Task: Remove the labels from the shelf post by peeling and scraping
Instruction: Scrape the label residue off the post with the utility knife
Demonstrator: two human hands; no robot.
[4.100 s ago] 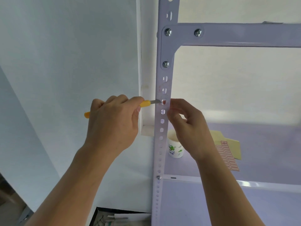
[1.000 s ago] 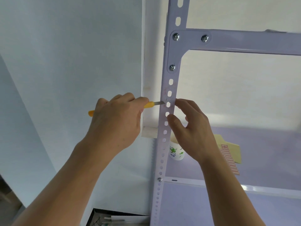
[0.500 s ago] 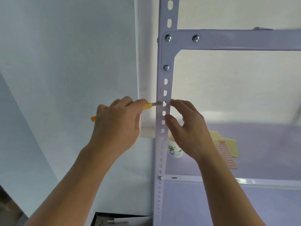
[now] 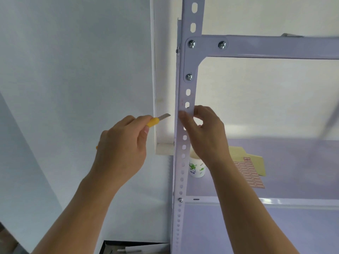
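Observation:
The white perforated shelf post runs up the middle of the head view. Only faint reddish residue shows on its left edge near the upper slots; no whole label is visible on it. My left hand grips a yellow utility knife, whose short blade points right and stops a little short of the post. My right hand pinches the post at blade height, thumb on the front face and fingers curled round its right edge.
A paper cup with green print stands on the shelf board behind the post. Beside it lie a yellow backing sheet and a sheet of red labels. A white wall corner sits left of the post. A dark box lies below.
The knife blade has pulled left off the post, leaving a small gap. My right hand has shifted up, its thumb now pressed on the post's front. The red label seen earliest is gone.

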